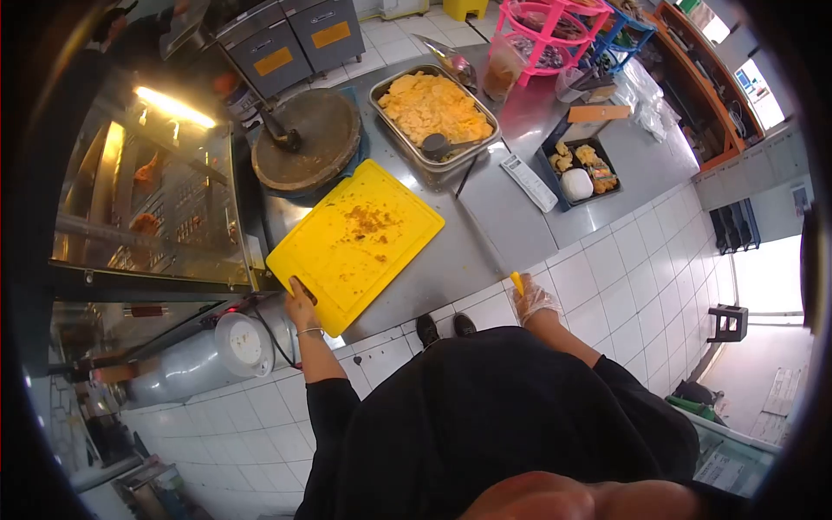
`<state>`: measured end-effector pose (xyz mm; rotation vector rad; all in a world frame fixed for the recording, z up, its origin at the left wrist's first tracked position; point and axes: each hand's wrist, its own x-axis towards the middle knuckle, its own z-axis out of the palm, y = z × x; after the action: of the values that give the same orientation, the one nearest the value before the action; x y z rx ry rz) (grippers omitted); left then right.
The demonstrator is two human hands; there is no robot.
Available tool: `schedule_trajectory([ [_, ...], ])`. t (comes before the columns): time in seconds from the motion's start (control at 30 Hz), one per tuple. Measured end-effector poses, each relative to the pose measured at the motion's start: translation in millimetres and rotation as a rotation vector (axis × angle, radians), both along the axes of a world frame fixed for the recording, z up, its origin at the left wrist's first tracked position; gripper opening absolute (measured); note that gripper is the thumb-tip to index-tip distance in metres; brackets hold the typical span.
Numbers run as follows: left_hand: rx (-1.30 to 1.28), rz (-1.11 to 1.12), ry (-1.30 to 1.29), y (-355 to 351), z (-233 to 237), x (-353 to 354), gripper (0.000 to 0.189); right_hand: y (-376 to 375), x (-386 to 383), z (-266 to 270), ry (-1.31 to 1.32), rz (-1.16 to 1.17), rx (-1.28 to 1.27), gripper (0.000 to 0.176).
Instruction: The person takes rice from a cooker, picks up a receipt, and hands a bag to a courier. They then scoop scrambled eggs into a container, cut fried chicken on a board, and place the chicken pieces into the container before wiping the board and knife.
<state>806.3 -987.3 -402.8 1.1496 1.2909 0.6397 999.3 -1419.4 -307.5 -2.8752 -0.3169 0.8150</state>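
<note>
A yellow cutting board (355, 247) lies aslant on the steel counter, with brown crumbs (371, 224) scattered over it. My left hand (302, 310) is closed around the board's near left corner, at its handle slot. In a clear plastic glove, my right hand (537, 302) grips a yellow-handled tool (517, 282) by the counter's front edge; its far end is hard to make out. Behind the board stands a large stone mortar (303, 160) with a dark pestle (279, 132) resting in it. Right of that, a steel tray (387, 130) holds a yellow-orange food and a dark scoop.
A black box (565, 203) with rice and fried pieces sits on the right of the counter (498, 230), beside a white printed slip (529, 182). Pink tiered baskets (544, 39) stand farther back. At left are a lit glass cabinet (147, 191) and a white tub (244, 344).
</note>
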Motion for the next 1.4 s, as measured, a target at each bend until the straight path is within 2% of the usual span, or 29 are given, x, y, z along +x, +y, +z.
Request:
schedule_trajectory([
  [0.13, -0.026, 0.044, 0.079, -20.8, 19.5, 2.4, 0.048, -21.5, -2.5, 8.9, -0.017, -0.082, 0.042, 0.037],
  [0.23, -0.062, 0.052, -0.043, -30.6, 17.9, 0.8, 0.047, -39.8, -5.9, 13.6, -0.092, 0.014, 0.127, 0.037],
  [0.33, -0.074, 0.061, -0.063, -46.6, 23.6, -6.1, 0.048, -53.8, 1.1, -7.2, -0.089, 0.043, 0.103, 0.041],
  [0.47, -0.074, 0.125, -0.006, -89.4, 73.0, -14.8, 0.050, -45.9, 26.6, -9.9, -0.149, 0.117, 0.039, 0.054],
  [0.6, -0.031, 0.153, 0.024, -110.9, 69.6, -68.9, 0.051, -27.2, 42.5, 11.6, -0.081, 0.070, 0.015, 0.062],
  [0.67, -0.029, 0.148, -0.058, -127.1, 71.4, -94.3, 0.056, -20.6, 49.2, 12.1, -0.080, 0.035, 0.038, 0.064],
  [0.83, -0.168, 0.186, -0.129, -171.3, 85.4, -159.5, 0.068, 3.8, 55.7, 2.3, -0.055, 0.011, -0.004, 0.065],
  [0.93, -0.156, 0.362, -0.200, -206.8, 105.2, -171.1, 0.071, 6.0, 45.9, 9.3, 0.069, 0.092, -0.066, 0.066],
  [1.03, -0.204, 0.385, -0.194, -232.3, 94.9, -209.6, 0.073, -7.0, 27.2, -22.5, 0.034, 0.313, -0.030, 0.066],
  [1.13, -0.199, 0.468, -0.019, -254.3, 75.4, -244.8, 0.073, -23.0, 25.1, -28.2, -0.016, 0.422, 0.022, 0.067],
  [1.23, -0.300, 0.469, 0.116, -281.3, 55.2, -278.1, 0.074, -47.3, 25.7, -29.4, -0.073, 0.299, 0.047, 0.067],
  [1.3, -0.371, 0.465, 0.106, -300.0, 45.1, -287.0, 0.080, -63.7, 28.5, -43.3, -0.111, 0.275, 0.039, 0.067],
  [1.4, -0.402, 0.512, -0.065, -318.5, 7.4, -299.1, 0.082, -72.3, 22.0, -69.8, -0.139, 0.300, 0.062, 0.065],
])
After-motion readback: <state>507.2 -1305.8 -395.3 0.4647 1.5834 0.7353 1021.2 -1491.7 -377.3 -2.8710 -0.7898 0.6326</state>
